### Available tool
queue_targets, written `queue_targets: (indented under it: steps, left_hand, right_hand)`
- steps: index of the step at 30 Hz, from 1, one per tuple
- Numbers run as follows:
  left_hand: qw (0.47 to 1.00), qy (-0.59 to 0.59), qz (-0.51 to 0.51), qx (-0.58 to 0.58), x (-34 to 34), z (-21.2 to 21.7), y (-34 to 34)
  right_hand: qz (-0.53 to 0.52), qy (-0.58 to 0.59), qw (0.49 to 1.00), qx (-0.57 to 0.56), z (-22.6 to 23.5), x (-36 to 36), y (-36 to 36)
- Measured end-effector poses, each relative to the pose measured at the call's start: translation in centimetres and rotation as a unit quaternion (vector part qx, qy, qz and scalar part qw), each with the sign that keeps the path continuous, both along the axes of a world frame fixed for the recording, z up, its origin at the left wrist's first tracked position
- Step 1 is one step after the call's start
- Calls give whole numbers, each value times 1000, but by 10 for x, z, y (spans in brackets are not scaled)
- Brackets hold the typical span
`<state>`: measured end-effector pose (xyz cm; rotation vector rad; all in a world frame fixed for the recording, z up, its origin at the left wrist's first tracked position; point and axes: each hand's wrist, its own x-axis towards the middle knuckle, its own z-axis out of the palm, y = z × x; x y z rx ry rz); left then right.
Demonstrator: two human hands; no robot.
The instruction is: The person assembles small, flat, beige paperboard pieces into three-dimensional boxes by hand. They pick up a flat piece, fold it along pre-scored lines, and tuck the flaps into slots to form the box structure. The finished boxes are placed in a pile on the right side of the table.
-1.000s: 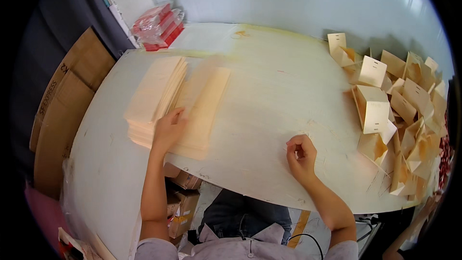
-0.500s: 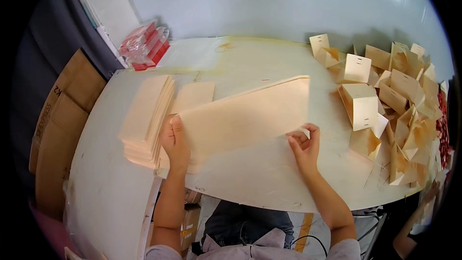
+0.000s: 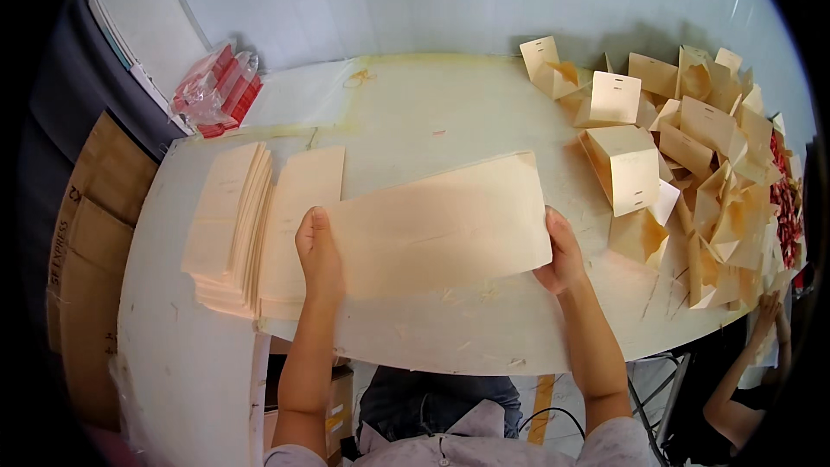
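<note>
Between my two hands a long, flat cream paper sheet (image 3: 437,220) is held above the table, tilted up toward its right end. My left hand (image 3: 319,251) grips its left edge, thumb on top. At the right edge, my right hand (image 3: 561,252) is closed on it with the thumb up along the side; its other fingers are partly hidden. Just left of my left hand, more cream sheets (image 3: 307,182) lie flat on the table. A thick stack of folded cream sheets (image 3: 226,207) stands beyond them.
Folded cream paper pieces (image 3: 635,160) with slots heap up at the table's right. Red packets in clear plastic (image 3: 216,91) sit at the back left. Brown cardboard (image 3: 95,242) leans beside the table (image 3: 415,329). Another person's arm (image 3: 743,372) shows at lower right.
My right hand has moved up from below the sheet's lower right corner and closed on its right edge. The sheet has turned flatter toward me. The whole view has shifted slightly.
</note>
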<state>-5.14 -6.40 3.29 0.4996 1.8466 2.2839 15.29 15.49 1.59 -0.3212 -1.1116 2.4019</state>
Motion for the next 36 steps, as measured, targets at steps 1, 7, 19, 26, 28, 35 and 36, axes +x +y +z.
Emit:
queue_targets:
  steps: [1, 7, 19, 26, 28, 35, 36]
  left_hand:
    - [1000, 1, 3, 6, -3, -3, -3]
    - [999, -17, 31, 22, 2, -6, -4]
    - [985, -21, -131, -111, 6, -12, -30]
    - [962, -11, -205, -180, 8, 9, -59]
    - [957, -39, -211, -196, 5, 18, -69]
    - [961, -48, -187, -197, 15, 24, -73]
    - [963, -78, -181, -183, 25, 26, -65]
  right_hand:
    - [19, 11, 1000, -19, 5, -1, -7]
    - [176, 115, 964, -161, -6, 5, -10]
    - [42, -93, 977, 186, 21, -7, -25]
    - [44, -77, 980, 180, 7, -8, -18]
    - [34, -69, 980, 184, 6, -7, -16]
    - [-57, -58, 984, 159, 8, -11, -24]
    - [-80, -64, 985, 137, 10, -12, -25]
